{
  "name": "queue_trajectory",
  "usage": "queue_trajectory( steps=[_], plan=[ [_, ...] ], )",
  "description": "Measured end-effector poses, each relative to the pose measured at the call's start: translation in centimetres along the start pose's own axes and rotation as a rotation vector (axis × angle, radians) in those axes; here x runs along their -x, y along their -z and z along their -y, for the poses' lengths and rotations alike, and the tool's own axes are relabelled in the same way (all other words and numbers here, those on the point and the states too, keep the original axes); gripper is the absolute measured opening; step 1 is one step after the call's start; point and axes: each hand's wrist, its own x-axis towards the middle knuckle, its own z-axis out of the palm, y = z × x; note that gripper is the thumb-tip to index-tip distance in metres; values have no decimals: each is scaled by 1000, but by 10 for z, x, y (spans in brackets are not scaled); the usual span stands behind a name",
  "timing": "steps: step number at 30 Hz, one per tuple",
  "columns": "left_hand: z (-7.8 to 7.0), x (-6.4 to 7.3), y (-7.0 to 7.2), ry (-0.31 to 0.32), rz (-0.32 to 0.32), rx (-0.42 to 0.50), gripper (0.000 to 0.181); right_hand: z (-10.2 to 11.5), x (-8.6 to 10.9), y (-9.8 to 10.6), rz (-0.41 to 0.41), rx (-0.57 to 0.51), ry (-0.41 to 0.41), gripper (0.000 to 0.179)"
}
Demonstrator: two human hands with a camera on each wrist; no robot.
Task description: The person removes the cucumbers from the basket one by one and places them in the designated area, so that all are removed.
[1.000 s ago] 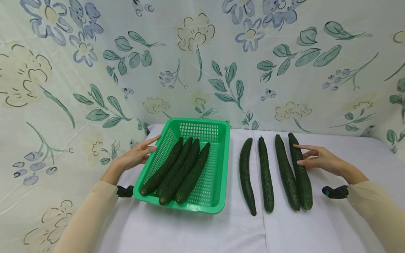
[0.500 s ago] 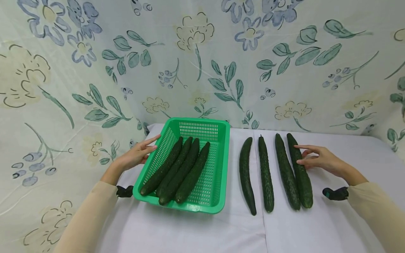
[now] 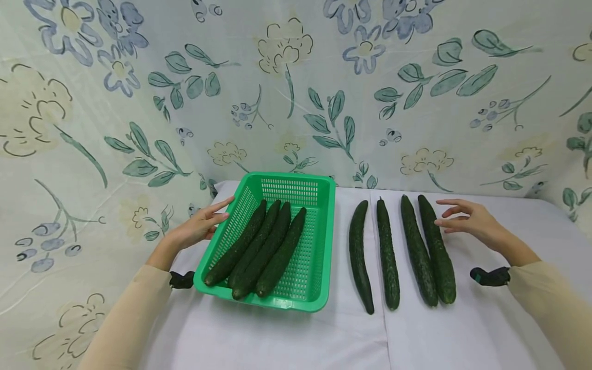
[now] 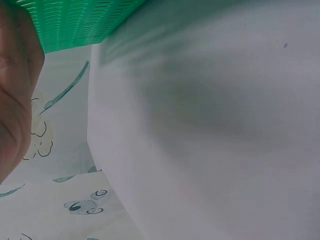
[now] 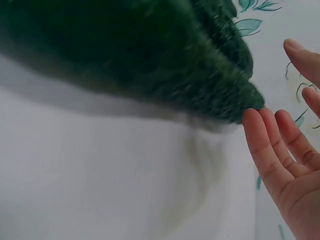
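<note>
A green plastic basket (image 3: 330,246) stands on the white cloth, with several cucumbers (image 3: 282,249) lying side by side in it. My left hand (image 3: 196,228) rests its extended fingers against the basket's left rim; the left wrist view shows the hand (image 4: 15,90) beside the slotted wall (image 4: 85,22). My right hand (image 3: 474,223), fingers loosely bent and spread, is just right of the rightmost cucumber (image 3: 437,252). In the right wrist view nothing lies between thumb and fingers of the right hand (image 5: 285,160); whether a fingertip touches the cucumber (image 5: 150,65) I cannot tell.
Left of that cucumber lie a second one (image 3: 418,252), a slim bumpy one (image 3: 387,252) and a curved one (image 3: 358,252), roughly in a row. A flower-printed cloth (image 3: 296,103) hangs behind the table (image 3: 259,339).
My right hand has lifted off the rightmost cucumber and shifted slightly right and back. The cucumber lies nearly where it was. My left hand has stayed at the basket.
</note>
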Motion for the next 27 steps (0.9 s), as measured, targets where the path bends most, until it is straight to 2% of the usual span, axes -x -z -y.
queue_trajectory(
  steps=[7, 12, 16, 27],
  plan=[
    [1, 1, 0, -1, -5, -3, 58, 23, -10, -4, -35, -83, 27, 60],
    [1, 2, 0, -6, -10, -9, 58, 54, -15, -14, -14, -294, 32, 42],
    [1, 1, 0, -7, -15, -13, 58, 80, -19, -25, 24, -428, 43, 37],
    [1, 0, 0, -2, -22, -5, 58, 136, -29, -54, 111, -419, 70, 35]
  ],
)
